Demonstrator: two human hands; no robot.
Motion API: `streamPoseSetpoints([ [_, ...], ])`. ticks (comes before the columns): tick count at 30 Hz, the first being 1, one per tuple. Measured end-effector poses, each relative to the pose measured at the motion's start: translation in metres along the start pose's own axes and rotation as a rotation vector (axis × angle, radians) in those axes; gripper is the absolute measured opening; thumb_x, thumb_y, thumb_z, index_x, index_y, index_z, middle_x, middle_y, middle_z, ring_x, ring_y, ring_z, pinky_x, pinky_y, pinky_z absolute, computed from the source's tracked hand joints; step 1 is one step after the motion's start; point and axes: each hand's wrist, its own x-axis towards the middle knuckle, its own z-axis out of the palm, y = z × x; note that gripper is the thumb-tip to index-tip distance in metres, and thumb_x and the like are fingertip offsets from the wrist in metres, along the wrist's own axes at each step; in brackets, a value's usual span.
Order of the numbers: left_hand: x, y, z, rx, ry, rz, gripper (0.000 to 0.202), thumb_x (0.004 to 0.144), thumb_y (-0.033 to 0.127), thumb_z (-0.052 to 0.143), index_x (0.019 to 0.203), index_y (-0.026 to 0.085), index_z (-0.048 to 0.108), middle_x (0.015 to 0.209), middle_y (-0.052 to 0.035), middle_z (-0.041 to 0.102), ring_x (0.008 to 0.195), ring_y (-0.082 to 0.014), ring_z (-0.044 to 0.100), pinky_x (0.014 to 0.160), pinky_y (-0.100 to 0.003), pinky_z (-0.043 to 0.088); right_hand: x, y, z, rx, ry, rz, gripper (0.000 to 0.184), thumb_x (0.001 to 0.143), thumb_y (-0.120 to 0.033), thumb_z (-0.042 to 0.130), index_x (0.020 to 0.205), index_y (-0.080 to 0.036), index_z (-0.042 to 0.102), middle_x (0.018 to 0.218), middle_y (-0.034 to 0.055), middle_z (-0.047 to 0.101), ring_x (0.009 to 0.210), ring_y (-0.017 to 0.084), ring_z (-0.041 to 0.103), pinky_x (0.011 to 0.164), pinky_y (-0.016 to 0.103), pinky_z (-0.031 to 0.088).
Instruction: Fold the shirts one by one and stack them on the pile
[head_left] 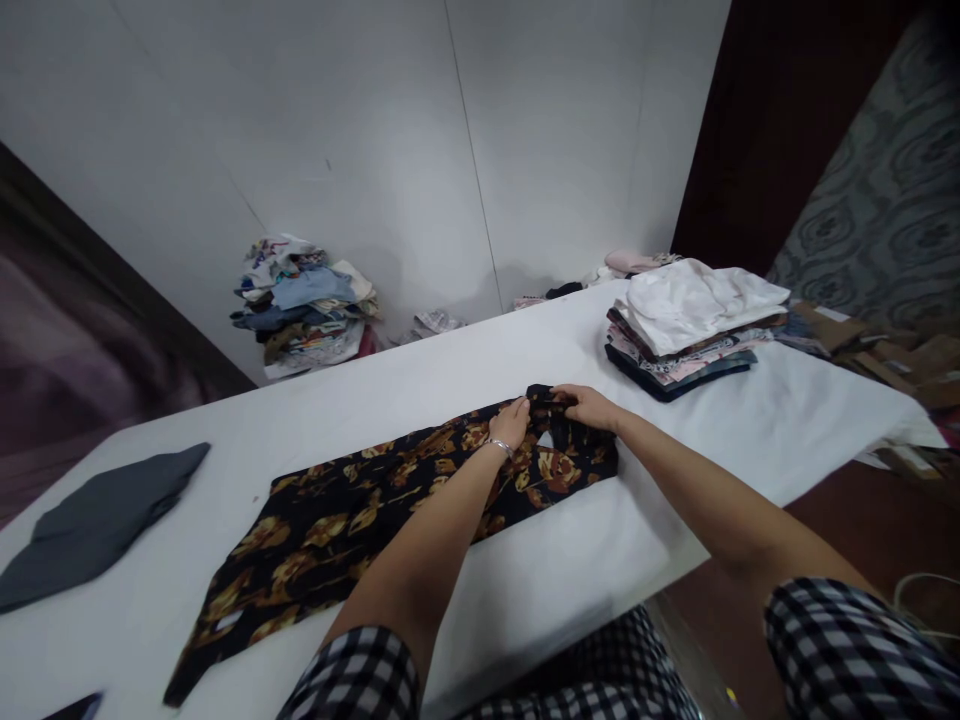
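A black shirt (360, 500) with brown and gold flowers lies lengthwise over the white table, partly folded, its collar end toward the right. My left hand (510, 424), a bracelet at its wrist, has its fingers closed on the cloth beside the collar. Just to the right, my right hand (589, 408) grips the fabric near the collar, with some fingertips hidden in the folds. A small white tag (545, 440) shows between the hands, and a pale label (227, 621) is at the garment's lower left.
A stack of folded clothes (694, 320) topped with white stands at the table's right. A dark grey folded garment (105, 520) lies left. Beyond the far edge rises a clothes pile (307, 305). A dark object (75, 707) sits at the near left edge; cardboard (911, 360) is at far right.
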Motion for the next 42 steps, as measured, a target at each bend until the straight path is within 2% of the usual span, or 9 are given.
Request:
streamPoseSetpoints([
  [4, -0.003, 0.000, 0.005, 0.146, -0.007, 0.018, 0.046, 0.095, 0.032, 0.029, 0.135, 0.021, 0.048, 0.143, -0.0084, 0.048, 0.133, -0.0230, 0.040, 0.109, -0.044, 0.029, 0.004, -0.007, 0.000, -0.295, 0.004, -0.147, 0.031, 0.073, -0.014, 0.054, 0.098, -0.023, 0.070, 0.099, 0.0012, 0.071, 0.099, 0.020, 0.060, 0.106, 0.042, 0.030],
  [10, -0.019, -0.002, 0.011, 0.530, -0.002, 0.308, 0.035, 0.087, 0.019, 0.041, 0.113, 0.020, 0.064, 0.144, -0.0106, 0.044, 0.138, -0.0267, 0.029, 0.111, -0.055, 0.017, 0.010, -0.008, 0.002, -0.297, 0.137, -0.188, 0.021, 0.076, -0.015, 0.052, 0.085, -0.019, 0.071, 0.091, 0.0042, 0.070, 0.089, 0.018, 0.062, 0.084, 0.029, 0.044],
  [14, -0.024, 0.003, 0.008, 0.558, 0.021, 0.343, 0.030, 0.090, 0.025, 0.040, 0.106, 0.018, 0.065, 0.133, -0.0125, 0.054, 0.133, -0.0253, 0.036, 0.111, -0.054, 0.019, 0.009, -0.012, 0.011, -0.467, 0.272, -0.117, 0.025, 0.081, -0.022, 0.055, 0.102, -0.018, 0.069, 0.110, 0.0094, 0.067, 0.107, 0.025, 0.057, 0.096, 0.040, 0.039],
  [18, -0.032, -0.004, -0.012, 0.476, 0.062, 0.273, 0.037, 0.093, 0.037, 0.037, 0.121, 0.023, 0.057, 0.144, -0.0077, 0.045, 0.134, -0.0235, 0.036, 0.110, -0.053, 0.023, -0.008, -0.026, 0.023, -0.509, 0.359, -0.297, 0.034, 0.087, -0.023, 0.050, 0.118, -0.018, 0.062, 0.132, 0.0120, 0.054, 0.129, 0.028, 0.040, 0.105, 0.048, 0.031],
  [23, -0.059, -0.042, -0.040, 0.544, 0.082, 0.199, 0.046, 0.094, 0.046, 0.033, 0.130, 0.024, 0.052, 0.146, -0.0086, 0.042, 0.136, -0.0269, 0.032, 0.112, -0.055, 0.018, -0.021, -0.044, 0.035, -0.538, 0.160, -0.384, 0.043, 0.094, -0.039, 0.040, 0.132, -0.022, 0.053, 0.147, 0.0084, 0.039, 0.140, 0.027, 0.024, 0.111, 0.049, 0.024],
  [31, -0.078, -0.068, -0.027, 0.439, -0.086, 0.019, 0.059, 0.093, 0.055, 0.030, 0.142, 0.023, 0.038, 0.154, -0.0076, 0.027, 0.143, -0.0254, 0.019, 0.113, -0.052, 0.017, 0.017, -0.026, 0.051, -0.533, -0.239, 0.043, 0.064, 0.091, -0.057, 0.040, 0.144, -0.021, 0.038, 0.154, 0.0104, 0.024, 0.144, 0.028, 0.014, 0.114, 0.054, 0.012],
  [34, -0.083, -0.066, -0.041, 0.365, -0.058, 0.013, 0.057, 0.094, 0.054, 0.026, 0.141, 0.025, 0.040, 0.154, -0.0073, 0.029, 0.142, -0.0245, 0.022, 0.113, -0.052, 0.019, 0.017, -0.029, 0.032, -0.281, -0.165, 0.083, 0.063, 0.091, -0.059, 0.036, 0.142, -0.021, 0.043, 0.152, 0.0078, 0.029, 0.142, 0.024, 0.020, 0.117, 0.045, 0.014],
  [38, -0.112, -0.080, -0.062, 0.407, 0.064, 0.107, 0.054, 0.094, 0.052, 0.030, 0.138, 0.025, 0.044, 0.152, -0.0080, 0.033, 0.142, -0.0257, 0.024, 0.113, -0.054, 0.017, -0.010, -0.043, -0.004, 0.056, 0.140, 0.053, 0.064, 0.091, -0.061, 0.034, 0.135, -0.018, 0.052, 0.146, 0.0061, 0.041, 0.137, 0.022, 0.033, 0.116, 0.038, 0.022],
  [42, -0.154, -0.097, -0.065, 0.466, 0.137, 0.159, 0.052, 0.092, 0.050, 0.038, 0.135, 0.023, 0.049, 0.148, -0.0110, 0.039, 0.139, -0.0283, 0.029, 0.113, -0.055, 0.018, -0.054, -0.045, -0.006, 0.132, 0.207, 0.025, 0.042, 0.089, -0.048, 0.048, 0.117, -0.022, 0.065, 0.121, 0.0041, 0.064, 0.114, 0.022, 0.058, 0.104, 0.040, 0.041],
])
